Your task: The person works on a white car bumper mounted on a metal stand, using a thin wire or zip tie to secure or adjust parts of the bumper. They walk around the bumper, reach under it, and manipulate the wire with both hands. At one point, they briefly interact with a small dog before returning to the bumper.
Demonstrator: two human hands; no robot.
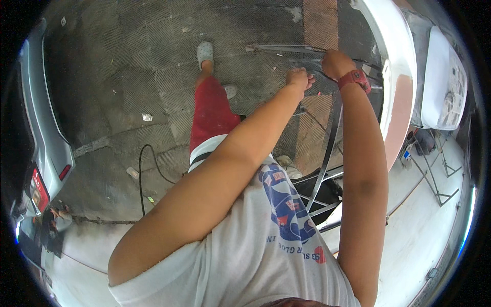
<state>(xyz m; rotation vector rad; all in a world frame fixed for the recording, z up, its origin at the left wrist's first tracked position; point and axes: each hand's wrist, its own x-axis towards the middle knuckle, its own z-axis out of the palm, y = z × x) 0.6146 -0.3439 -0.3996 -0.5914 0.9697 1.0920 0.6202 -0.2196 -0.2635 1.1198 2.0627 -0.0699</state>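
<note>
Stand bars (286,48) cross the upper right of the frame, under the hands. From the left edge come a silver car (48,112), a foil scrap (147,117) and a black hose (141,174) at lower left, then red shorts (212,112) near the centre. Farther right, the left hand (300,80) has curled fingers near the bars, the right hand (337,64), with a red watch (354,81), bends over them, whether either grasps anything I cannot tell, and a white panel (396,30) curves down the right side.
</note>
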